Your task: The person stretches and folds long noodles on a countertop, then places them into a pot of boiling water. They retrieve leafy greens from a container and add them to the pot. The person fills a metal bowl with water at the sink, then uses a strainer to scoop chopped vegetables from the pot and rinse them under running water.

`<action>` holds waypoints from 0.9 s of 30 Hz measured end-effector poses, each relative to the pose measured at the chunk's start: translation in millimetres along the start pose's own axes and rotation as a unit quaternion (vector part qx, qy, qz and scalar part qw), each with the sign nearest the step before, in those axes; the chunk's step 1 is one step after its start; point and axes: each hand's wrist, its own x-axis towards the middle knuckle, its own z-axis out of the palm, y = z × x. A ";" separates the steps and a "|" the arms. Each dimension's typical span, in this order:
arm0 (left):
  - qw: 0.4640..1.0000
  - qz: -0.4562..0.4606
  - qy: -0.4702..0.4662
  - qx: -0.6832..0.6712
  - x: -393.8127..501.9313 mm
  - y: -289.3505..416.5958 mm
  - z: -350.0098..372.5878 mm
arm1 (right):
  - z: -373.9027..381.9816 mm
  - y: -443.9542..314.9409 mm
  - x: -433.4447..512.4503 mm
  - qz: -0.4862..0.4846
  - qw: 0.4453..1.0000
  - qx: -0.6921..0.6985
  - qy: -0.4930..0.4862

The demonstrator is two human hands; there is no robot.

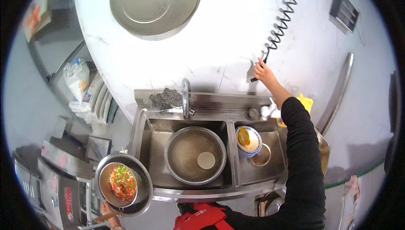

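My right hand [262,72] is raised to the white wall above the sink. Its fingers close around a slim black handle [254,79] at the lower end of a black coiled cord [278,29]. At the lower left, my left hand [109,214] grips the near edge of a metal basin [146,185]. Inside that basin sits a metal strainer [106,179] with chopped red, green and pale vegetables [122,181] in it. A brown handle [107,216] crosses in front of this hand, and part of the fingers is hidden.
In the left bowl of the steel sink [234,166] stands a large basin of cloudy water [186,154] with a pale round piece. Stacked bowls [253,141] stand in the right bowl. A faucet [186,100] rises behind, beside dark scouring mesh [166,98]. Bags [91,98] lie left.
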 end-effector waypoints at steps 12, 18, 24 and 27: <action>0.993 -0.051 0.069 -0.086 -25.8 43.7 20.1 | -103.2 4.9 -23.2 -0.203 0.923 0.328 0.002; 0.988 -0.025 0.093 -0.121 -34.5 56.3 33.4 | -365.3 19.1 -57.4 -0.335 0.725 0.590 0.120; 0.994 -0.023 0.098 -0.032 -41.1 66.1 35.7 | -541.3 19.7 -10.5 -0.437 0.530 0.727 -0.009; 0.983 0.030 0.135 0.121 -44.7 71.6 37.7 | -581.7 -2.2 -0.5 -0.423 0.505 0.745 -0.107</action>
